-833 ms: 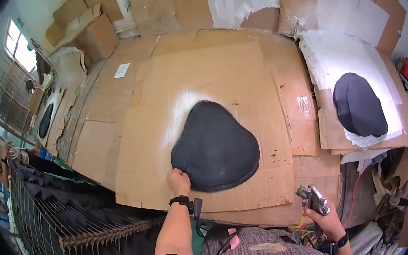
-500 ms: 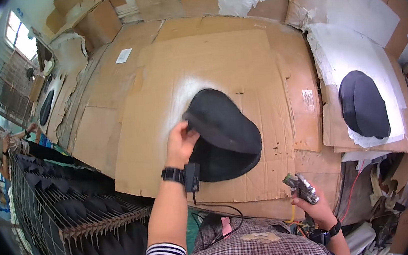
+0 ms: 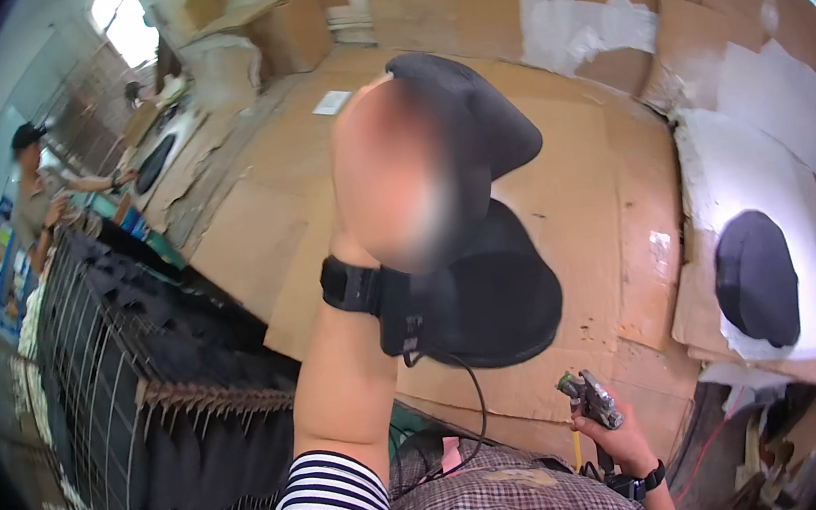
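My left hand is raised over the middle of the work surface, its fingers blurred. It appears closed on the edge of a black curved piece, like thick fabric or foam, lifted and tilted up. Below lies a black rounded portion flat on the cardboard; whether it is a separate piece or part of the raised one is hidden behind my hand and wrist device. Low on the right, my right hand is wrapped around a metal spray gun with a yellow hose.
Another black oval piece lies on white paper at the right. A wire rack hung with several black pieces stands at lower left. Beyond it a person in a cap reaches toward a black oval piece.
My left hand has moved up and away, raising the black piece off the cardboard. My right hand still holds the spray gun low. The view has shifted, and the far person's arm has moved.
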A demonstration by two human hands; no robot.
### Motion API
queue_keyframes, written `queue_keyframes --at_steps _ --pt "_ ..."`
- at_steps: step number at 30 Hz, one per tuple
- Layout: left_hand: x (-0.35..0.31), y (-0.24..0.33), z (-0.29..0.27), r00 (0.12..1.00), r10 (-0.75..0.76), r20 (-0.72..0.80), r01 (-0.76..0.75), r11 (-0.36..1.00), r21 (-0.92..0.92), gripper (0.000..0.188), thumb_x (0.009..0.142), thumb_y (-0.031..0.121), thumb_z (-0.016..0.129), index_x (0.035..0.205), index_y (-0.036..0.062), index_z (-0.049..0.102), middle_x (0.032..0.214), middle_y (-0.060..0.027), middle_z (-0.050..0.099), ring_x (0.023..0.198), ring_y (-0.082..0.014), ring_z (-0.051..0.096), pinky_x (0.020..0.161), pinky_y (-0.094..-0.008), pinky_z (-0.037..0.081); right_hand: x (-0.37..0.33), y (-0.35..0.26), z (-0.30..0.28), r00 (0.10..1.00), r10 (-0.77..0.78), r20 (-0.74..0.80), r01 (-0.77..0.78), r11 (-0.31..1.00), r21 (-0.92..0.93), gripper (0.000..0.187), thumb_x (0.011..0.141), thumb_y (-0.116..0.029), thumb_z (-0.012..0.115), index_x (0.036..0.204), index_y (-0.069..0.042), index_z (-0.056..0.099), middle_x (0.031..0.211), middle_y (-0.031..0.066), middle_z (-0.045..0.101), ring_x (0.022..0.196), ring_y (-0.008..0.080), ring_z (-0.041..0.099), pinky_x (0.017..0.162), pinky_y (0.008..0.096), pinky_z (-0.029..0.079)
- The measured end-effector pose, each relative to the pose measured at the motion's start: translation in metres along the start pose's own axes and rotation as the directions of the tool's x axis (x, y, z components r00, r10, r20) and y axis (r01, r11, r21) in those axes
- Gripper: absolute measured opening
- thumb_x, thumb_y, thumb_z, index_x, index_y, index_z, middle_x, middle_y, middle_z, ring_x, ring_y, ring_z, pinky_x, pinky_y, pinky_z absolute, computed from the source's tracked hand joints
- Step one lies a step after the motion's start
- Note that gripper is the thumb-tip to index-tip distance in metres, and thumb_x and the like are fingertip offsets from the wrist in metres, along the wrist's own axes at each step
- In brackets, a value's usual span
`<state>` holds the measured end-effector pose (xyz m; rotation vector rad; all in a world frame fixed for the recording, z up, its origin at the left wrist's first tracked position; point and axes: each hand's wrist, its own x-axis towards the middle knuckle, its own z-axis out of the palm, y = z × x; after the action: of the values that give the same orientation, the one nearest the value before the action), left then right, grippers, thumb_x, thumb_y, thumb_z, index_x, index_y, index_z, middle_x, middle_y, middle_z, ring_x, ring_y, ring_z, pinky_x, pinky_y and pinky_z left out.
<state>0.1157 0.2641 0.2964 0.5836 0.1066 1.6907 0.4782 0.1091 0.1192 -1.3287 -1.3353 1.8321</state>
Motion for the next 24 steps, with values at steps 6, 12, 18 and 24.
queue_keyframes --at_steps 6,12,18,24 --pt "-0.085 0.047 0.031 0.975 0.194 -0.107 -0.177 0.973 0.151 0.015 0.085 0.012 0.056 0.095 0.0034 0.062 0.096 -0.0076 0.066 0.092 -0.0219 0.059 0.086 -0.0440 0.045 0.007 0.012 0.005 0.986 -0.002 0.166 0.000 1.000 0.008 0.040 0.075 -0.001 0.070 0.112 -0.001 0.056 0.084 -0.0002 0.060 0.076 0.0083 0.056 0.068 0.0249 0.047" --pt "-0.202 0.126 0.086 0.865 0.455 -0.211 -0.379 0.869 0.318 0.022 0.083 0.013 0.058 0.101 0.0011 0.063 0.099 -0.0123 0.066 0.097 -0.0245 0.059 0.089 -0.0443 0.044 -0.041 -0.020 0.011 0.937 0.211 0.279 -0.147 0.962 -0.231 0.030 0.087 -0.013 0.063 0.116 -0.011 0.056 0.096 -0.0035 0.054 0.086 0.0081 0.051 0.069 0.0232 0.042" --pt "-0.366 0.255 0.169 0.348 0.898 -0.268 -0.672 0.439 0.597 0.007 0.078 0.010 0.064 0.074 0.0108 0.058 0.073 -0.0053 0.062 0.073 -0.0233 0.059 0.069 -0.0405 0.045 -0.041 -0.007 0.072 0.903 0.070 0.425 0.058 0.958 -0.281 0.033 0.086 -0.017 0.065 0.117 -0.012 0.058 0.102 -0.0030 0.056 0.082 0.0078 0.050 0.065 0.0229 0.041" --pt "-0.568 0.287 0.227 -0.035 0.993 -0.116 -0.592 0.073 0.803 0.005 0.084 0.014 0.058 0.084 0.0089 0.060 0.086 -0.0046 0.064 0.080 -0.0211 0.057 0.075 -0.0372 0.044 -0.068 -0.020 0.151 0.823 0.380 0.422 -0.082 0.815 -0.574 0.048 0.081 -0.042 0.068 0.117 -0.013 0.057 0.090 0.0012 0.061 0.050 0.0101 0.044 0.040 0.0248 0.029"
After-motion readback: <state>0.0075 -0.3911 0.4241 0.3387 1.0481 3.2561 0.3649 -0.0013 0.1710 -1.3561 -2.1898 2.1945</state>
